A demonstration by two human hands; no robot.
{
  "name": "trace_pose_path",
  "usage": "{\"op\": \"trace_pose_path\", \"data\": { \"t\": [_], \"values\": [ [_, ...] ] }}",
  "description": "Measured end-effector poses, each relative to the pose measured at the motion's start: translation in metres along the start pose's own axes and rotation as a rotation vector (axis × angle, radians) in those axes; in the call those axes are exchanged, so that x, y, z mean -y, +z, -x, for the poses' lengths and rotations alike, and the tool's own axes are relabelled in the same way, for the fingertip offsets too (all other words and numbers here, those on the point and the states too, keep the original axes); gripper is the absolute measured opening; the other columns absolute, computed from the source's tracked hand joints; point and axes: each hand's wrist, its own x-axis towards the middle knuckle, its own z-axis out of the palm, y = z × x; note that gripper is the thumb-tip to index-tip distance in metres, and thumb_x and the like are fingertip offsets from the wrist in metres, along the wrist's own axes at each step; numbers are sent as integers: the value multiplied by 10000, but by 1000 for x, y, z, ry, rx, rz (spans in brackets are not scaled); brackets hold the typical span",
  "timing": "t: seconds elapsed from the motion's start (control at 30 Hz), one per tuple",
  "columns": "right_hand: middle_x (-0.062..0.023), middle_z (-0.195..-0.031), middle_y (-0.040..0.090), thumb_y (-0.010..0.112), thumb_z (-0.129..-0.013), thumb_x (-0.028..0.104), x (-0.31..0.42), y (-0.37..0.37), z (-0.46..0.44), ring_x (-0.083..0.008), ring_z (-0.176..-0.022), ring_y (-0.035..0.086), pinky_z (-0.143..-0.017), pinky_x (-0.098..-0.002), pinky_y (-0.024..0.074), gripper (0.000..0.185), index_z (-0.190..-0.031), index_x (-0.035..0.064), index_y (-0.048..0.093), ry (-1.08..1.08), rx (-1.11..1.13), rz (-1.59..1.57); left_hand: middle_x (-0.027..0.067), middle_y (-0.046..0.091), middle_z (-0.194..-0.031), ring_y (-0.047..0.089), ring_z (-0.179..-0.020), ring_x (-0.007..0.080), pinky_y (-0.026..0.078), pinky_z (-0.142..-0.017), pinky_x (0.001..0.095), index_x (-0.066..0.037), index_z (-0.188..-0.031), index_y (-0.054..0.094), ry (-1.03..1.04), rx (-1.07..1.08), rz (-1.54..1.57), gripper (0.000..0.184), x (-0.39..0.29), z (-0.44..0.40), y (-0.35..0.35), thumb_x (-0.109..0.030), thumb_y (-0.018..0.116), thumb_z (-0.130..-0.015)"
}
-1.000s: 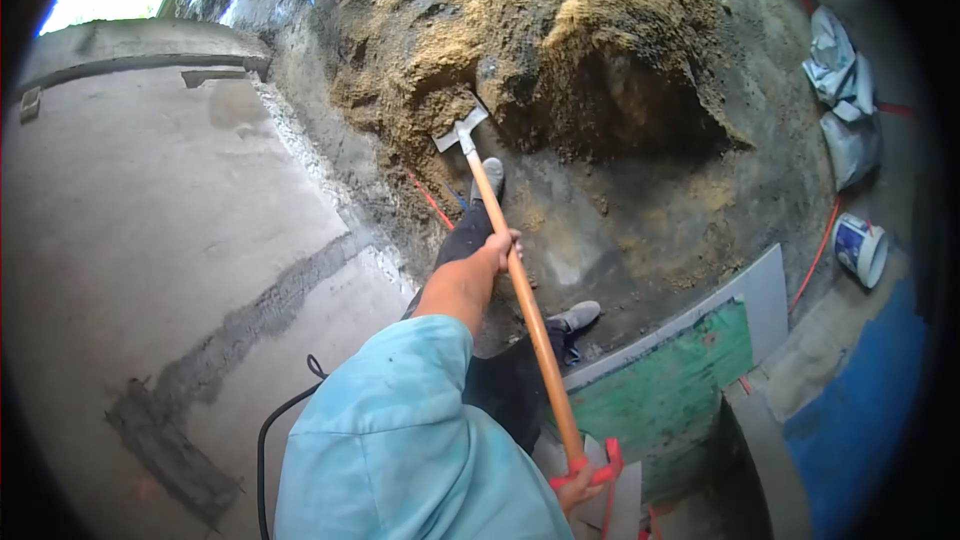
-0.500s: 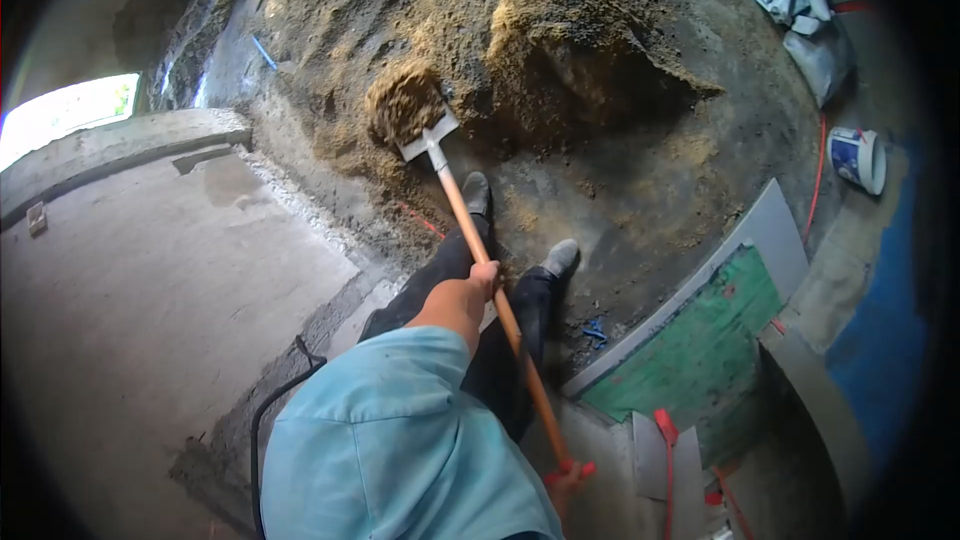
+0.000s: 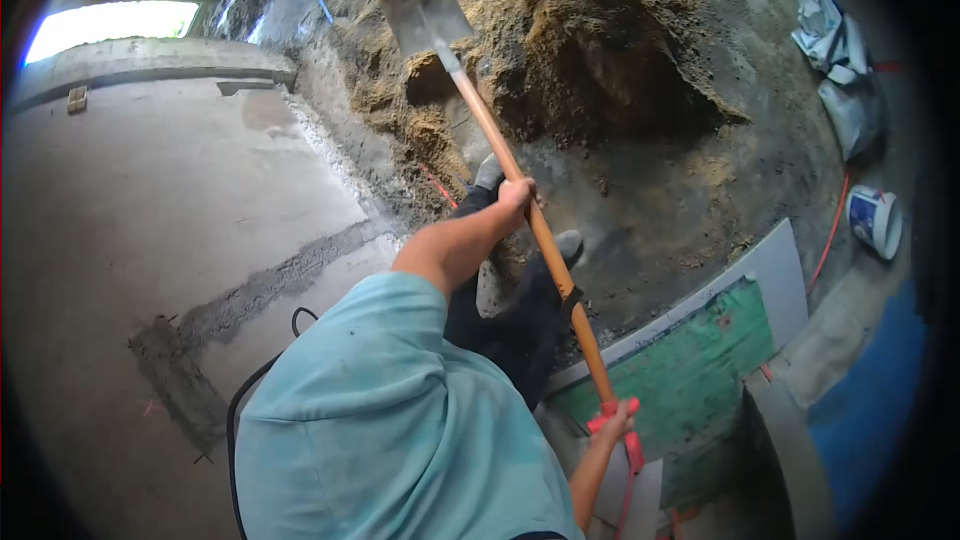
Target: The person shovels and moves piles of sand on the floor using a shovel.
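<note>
A shovel (image 3: pixel 483 112) with a wooden shaft and a flat metal blade (image 3: pixel 425 15) reaches away from me. The blade looks bare apart from a dirty film and hangs over the near left side of a sand pile (image 3: pixel 600 0). My left hand (image 3: pixel 517 195) is closed round the middle of the shaft. At the near end, my right hand (image 3: pixel 617 424) is closed on the red grip (image 3: pixel 633 450). Below the shaft, my dark trousers and dusty shoes (image 3: pixel 568 245) show in part.
A concrete slab (image 3: pixel 200 180) with a raised edge lies at left. To the right are a green-faced board (image 3: pixel 670 350), a white bucket (image 3: pixel 874 222), crumpled sacks (image 3: pixel 840 60) and a red hose or cord (image 3: pixel 833 230). A black cable (image 3: pixel 240 405) runs beside my left side.
The heap of sand on the blade is gone. Both hands and the shovel have swung up and forward, the grip hand rising too. The view has shifted a little.
</note>
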Motion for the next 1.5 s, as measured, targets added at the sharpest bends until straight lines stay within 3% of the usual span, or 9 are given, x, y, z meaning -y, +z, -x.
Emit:
{"op": "trace_pose_path", "data": {
  "t": [0.23,0.33,0.57,0.67,0.87,1.07,1.17,1.3,1.5],
  "values": [
    [-233,-966,560,562,-799,248,6,-169,54,-305,-859,580,-700,-407,492,449,-1053,-114,492,-366,-247,534,118,472,-565,506,-471,259,475,-475,420,-43,-759,463,-605,134,308,83,189,29,-17,-107,516,-760],
    [-197,-832,578,559,-792,285,-26,-241,52,-311,-675,564,-607,-413,472,453,-1033,-94,500,-1071,-360,1128,111,485,-593,527,-513,260,483,-482,415,-22,-776,477,-772,123,328,93,235,74,-7,-100,523,-758],
    [-144,-781,549,551,-794,249,-17,-66,126,-239,-618,540,-523,-337,443,362,-978,-58,499,-382,-359,657,56,423,-532,465,-443,201,439,-414,377,-82,-687,457,-728,58,421,92,185,-44,-111,-100,481,-774],
    [-110,-755,523,552,-791,232,-40,18,160,-186,-598,523,-463,-284,416,305,-930,-34,497,-147,-369,402,52,444,-575,474,-450,185,446,-419,355,-63,-743,449,-679,-70,89,64,164,-75,-153,-70,512,-747],
    [-62,-695,473,501,-798,204,-124,-30,131,-168,-559,462,-444,-296,378,208,-869,12,467,-351,-245,311,59,448,-571,477,-454,184,445,-419,344,-49,-733,479,-635,-110,168,40,187,-63,-152,-73,510,-743],
    [-45,-656,437,463,-806,303,-142,-46,106,-165,-510,447,-419,-308,384,224,-803,82,427,378,-137,96,87,512,-613,538,-511,191,415,-392,345,-2,-810,483,-368,-186,-344,125,162,-12,-121,-80,557,-746],
    [-38,-642,423,491,-785,295,-141,-61,68,-169,-490,444,-398,-303,387,215,-792,93,420,775,33,98,94,526,-599,545,-493,192,435,-434,332,8,-795,482,103,-73,-397,187,130,6,-110,-89,604,-691],
    [-65,-694,470,506,-781,271,-82,-38,66,-193,-523,482,-414,-336,415,222,-860,70,455,390,-96,61,97,530,-582,565,-513,211,471,-485,346,7,-798,471,90,55,-186,194,89,3,-79,-117,579,-696],
    [-124,-806,525,517,-784,203,-49,-91,75,-223,-625,549,-457,-363,458,291,-970,-16,470,-243,-312,318,87,463,-536,487,-433,216,449,-393,359,-23,-786,459,-472,23,292,78,160,13,-73,-60,516,-747]
  ]
}}
